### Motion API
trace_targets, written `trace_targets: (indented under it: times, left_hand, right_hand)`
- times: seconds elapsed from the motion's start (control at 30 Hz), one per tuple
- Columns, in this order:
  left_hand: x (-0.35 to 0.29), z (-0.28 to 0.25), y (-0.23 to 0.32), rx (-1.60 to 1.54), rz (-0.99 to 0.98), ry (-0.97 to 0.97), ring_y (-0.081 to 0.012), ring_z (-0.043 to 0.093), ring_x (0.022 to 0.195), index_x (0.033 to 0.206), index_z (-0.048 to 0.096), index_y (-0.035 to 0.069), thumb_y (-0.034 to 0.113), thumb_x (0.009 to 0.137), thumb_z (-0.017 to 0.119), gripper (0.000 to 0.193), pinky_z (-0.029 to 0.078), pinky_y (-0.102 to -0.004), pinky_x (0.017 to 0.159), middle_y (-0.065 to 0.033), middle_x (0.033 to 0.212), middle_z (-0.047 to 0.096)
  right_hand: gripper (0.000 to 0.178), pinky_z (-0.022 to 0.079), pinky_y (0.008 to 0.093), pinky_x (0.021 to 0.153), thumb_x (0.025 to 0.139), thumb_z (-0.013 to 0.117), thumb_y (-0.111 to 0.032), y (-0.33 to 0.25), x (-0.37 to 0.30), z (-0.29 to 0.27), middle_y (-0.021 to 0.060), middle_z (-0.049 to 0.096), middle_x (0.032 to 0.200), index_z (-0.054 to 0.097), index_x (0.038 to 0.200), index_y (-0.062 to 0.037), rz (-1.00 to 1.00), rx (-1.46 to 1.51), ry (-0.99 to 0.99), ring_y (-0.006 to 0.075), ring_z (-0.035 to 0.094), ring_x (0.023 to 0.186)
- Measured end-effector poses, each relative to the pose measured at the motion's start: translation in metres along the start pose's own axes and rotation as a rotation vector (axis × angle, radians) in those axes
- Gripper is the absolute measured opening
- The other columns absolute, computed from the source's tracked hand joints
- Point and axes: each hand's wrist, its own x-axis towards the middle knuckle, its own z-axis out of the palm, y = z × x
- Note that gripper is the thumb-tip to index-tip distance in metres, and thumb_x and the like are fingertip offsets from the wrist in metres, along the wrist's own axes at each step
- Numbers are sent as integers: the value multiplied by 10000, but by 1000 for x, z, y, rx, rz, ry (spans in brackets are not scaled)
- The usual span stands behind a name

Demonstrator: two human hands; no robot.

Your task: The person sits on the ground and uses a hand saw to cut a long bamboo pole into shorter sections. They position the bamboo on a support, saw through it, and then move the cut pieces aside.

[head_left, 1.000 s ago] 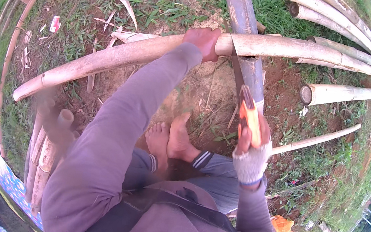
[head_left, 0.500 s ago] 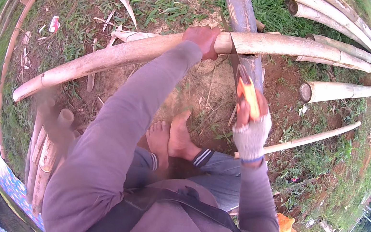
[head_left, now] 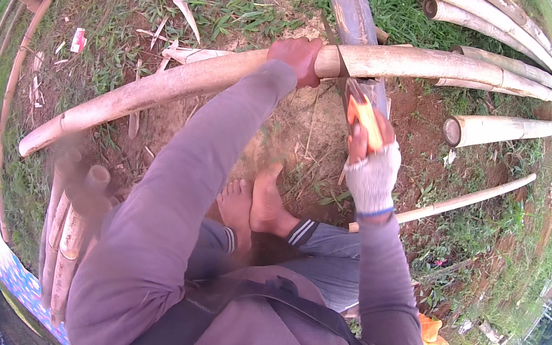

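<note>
Where saw (head_left: 366, 120) meets bamboo (head_left: 398, 63), left grip (head_left: 296, 58) beside

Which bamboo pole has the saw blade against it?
The long pale bamboo pole lying across the grey bamboo pole; it alone is gripped by the left hand, just left of the handsaw.

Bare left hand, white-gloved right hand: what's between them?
The head view shows a thin dark metal saw blade crossing the long pale bamboo pole, above brown dirt.
</note>
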Motion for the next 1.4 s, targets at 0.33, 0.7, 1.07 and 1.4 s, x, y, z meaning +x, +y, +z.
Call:
trace_targets:
  times: [0.33,0.7,1.07,1.4]
  left_hand:
    - [1,0,-11,-3,-34,2,-411,740,1090,1231,655,130,367,710,907,626,580,-525,949,-163,1152,755]
    - [-3,-1,-12,20,-36,-13,-410,741,1082,1264,642,119,381,709,901,666,583,-526,941,-174,1133,753]
    - [4,-12,6,47,-52,-85,-391,728,1175,1370,638,147,446,712,899,769,566,-511,1005,-173,1246,758]
    - [5,-2,-4,77,-39,-51,-389,726,1187,1402,626,110,462,690,893,838,569,-506,1008,-177,1238,762]
  right_hand:
    - [515,579,471,1002,1057,626,-205,-4,-127,-64,279,674,1312,529,1459,103,74,171,-46,418,723,1134]
    - [550,606,416,950,1046,675,-148,-1,-86,-28,248,708,1294,501,1510,91,106,303,-11,349,762,1105]
    - [505,607,493,860,1023,740,-209,9,7,30,275,734,1213,588,1456,3,109,67,31,470,736,1011]
    - [513,617,471,891,1039,688,-228,32,-75,9,260,719,1263,557,1470,17,-18,118,103,436,757,1043]
